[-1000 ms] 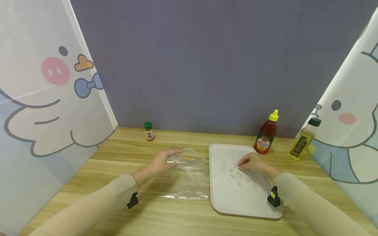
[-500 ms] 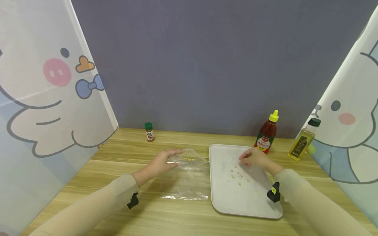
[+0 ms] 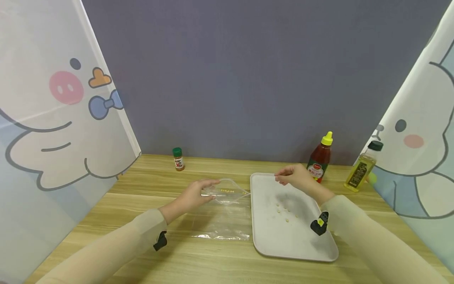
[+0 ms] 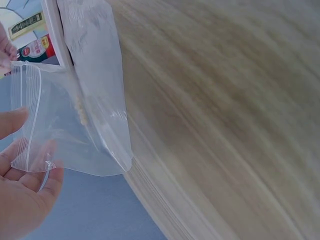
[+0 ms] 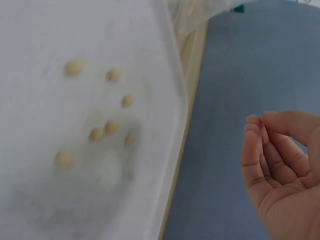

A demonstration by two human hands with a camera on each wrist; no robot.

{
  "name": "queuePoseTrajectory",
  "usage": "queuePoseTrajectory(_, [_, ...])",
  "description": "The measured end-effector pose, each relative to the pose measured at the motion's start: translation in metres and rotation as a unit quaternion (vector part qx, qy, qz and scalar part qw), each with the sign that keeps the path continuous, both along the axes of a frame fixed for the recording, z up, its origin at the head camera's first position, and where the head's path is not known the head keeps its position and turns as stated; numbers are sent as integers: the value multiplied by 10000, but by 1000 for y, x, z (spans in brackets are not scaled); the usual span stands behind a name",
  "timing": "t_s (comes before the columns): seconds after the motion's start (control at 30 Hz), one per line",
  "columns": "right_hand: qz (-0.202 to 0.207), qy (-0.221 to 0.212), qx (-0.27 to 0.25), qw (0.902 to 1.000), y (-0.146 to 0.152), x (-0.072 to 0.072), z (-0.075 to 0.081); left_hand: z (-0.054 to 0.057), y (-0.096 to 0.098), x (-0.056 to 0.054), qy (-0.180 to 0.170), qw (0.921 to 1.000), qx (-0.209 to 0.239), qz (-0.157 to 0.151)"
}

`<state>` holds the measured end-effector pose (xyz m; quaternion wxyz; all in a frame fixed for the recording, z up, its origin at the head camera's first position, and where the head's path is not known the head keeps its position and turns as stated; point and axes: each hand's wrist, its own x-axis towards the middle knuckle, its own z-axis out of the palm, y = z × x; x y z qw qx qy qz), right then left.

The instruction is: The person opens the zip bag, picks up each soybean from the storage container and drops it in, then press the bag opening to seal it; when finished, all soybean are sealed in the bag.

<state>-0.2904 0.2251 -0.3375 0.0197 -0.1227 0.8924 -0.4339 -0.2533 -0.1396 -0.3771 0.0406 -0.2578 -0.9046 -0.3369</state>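
Note:
My left hand (image 3: 193,196) holds the rim of a clear zip bag (image 3: 227,221), its mouth spread wide, thumb and fingers apart on the rim. Several yellow soybeans (image 3: 227,191) lie inside the bag. Above the far part of the white tray (image 3: 280,240) my right hand (image 3: 296,178) is raised, thumb and fingertips pinched together. What they pinch is almost wholly hidden, seemingly a single soybean. In the right wrist view, several loose soybeans (image 5: 73,67) are scattered on the tray, apart from the right hand (image 5: 285,160).
A red sauce bottle (image 3: 319,159) with a yellow cap stands behind the tray, partly behind the right hand. To its right is an oil bottle (image 3: 361,169). A small green-capped spice jar (image 3: 178,159) stands at the back left of the wooden table (image 3: 159,256).
My right hand has risen from beside the soybeans on the tray and moved up and left, its fingertips still pinched. The left hand and the bag have stayed in place.

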Motion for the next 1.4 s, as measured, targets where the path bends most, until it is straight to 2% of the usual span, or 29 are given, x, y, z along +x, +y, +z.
queuePoseTrajectory(0.23, [202, 305, -168, 9992, -30, 3, 9, 1, 2, 0, 90, 9999, -61, 62])
queuePoseTrajectory(0.4, [468, 229, -419, 9978, -52, 4, 12, 0, 3, 0, 216, 9997, -130, 44])
queuePoseTrajectory(0.6, [823, 74, -629, 9946, -84, 6, 10, 2, 5, 1, 154, 9999, -43, 37])
queuePoseTrajectory(0.73, [967, -40, -546, 9938, -105, 8, 7, 4, 6, 0, 129, 9999, 8, -103])
queuePoseTrajectory(0.9, [1061, 45, -387, 9936, -123, 8, 3, 4, 6, -2, 124, 9997, -18, -187])
queuePoseTrajectory(1.13, [1102, 47, -275, 9935, -124, 7, 0, 4, 8, -4, 78, 9998, 18, -171])
queuePoseTrajectory(1.4, [821, 33, -297, 9962, -99, 5, 2, 0, 5, -2, 23, 9998, 138, -114])
